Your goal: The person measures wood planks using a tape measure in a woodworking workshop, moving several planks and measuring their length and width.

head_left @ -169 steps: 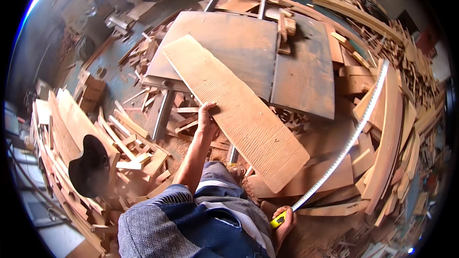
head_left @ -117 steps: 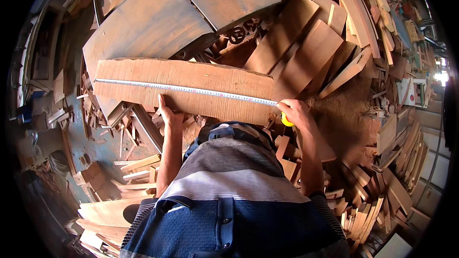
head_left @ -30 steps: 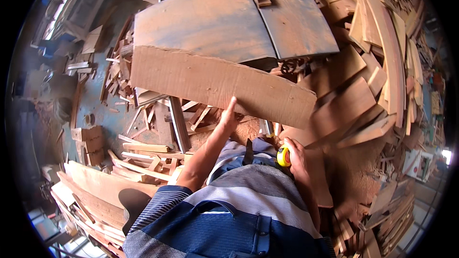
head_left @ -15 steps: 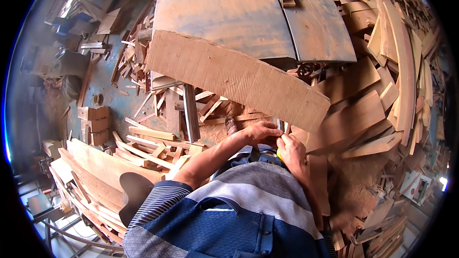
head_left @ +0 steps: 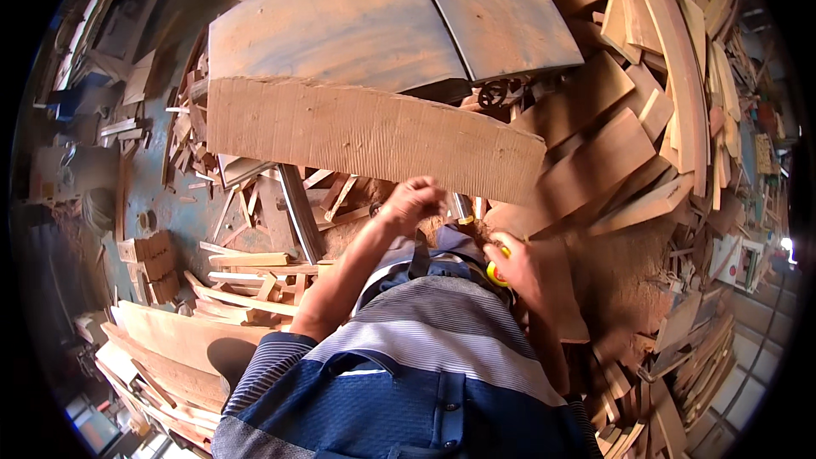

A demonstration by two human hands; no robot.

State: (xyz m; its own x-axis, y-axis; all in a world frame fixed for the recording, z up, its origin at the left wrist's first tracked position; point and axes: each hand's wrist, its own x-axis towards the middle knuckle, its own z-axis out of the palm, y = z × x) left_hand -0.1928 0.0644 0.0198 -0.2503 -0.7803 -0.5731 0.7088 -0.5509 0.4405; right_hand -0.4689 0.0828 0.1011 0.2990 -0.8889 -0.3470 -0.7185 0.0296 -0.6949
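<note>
A rough-sawn wooden board (head_left: 365, 132) lies across the near edge of a dusty metal machine table (head_left: 340, 30) and overhangs it to the right. My left hand (head_left: 413, 202) is raised at the board's near edge with curled, slightly blurred fingers; whether it holds anything is hidden. My right hand (head_left: 517, 262) is closed around a yellow tape measure (head_left: 498, 273), lower and to the right, close to my waist. Between the hands a metal bar (head_left: 462, 207) sticks out from beneath the board.
Curved planks (head_left: 667, 59) are piled along the right side. Offcuts (head_left: 255, 268) and stacked blocks (head_left: 146, 257) lie at left, with wide boards (head_left: 174, 336) at lower left. A handwheel (head_left: 491, 95) shows under the table edge. Sawdust (head_left: 625, 280) covers the floor at right.
My hands were together at the board's edge and are now apart, the left up and left, the right nearer my waist with the tape measure. The view has turned, levelling the board.
</note>
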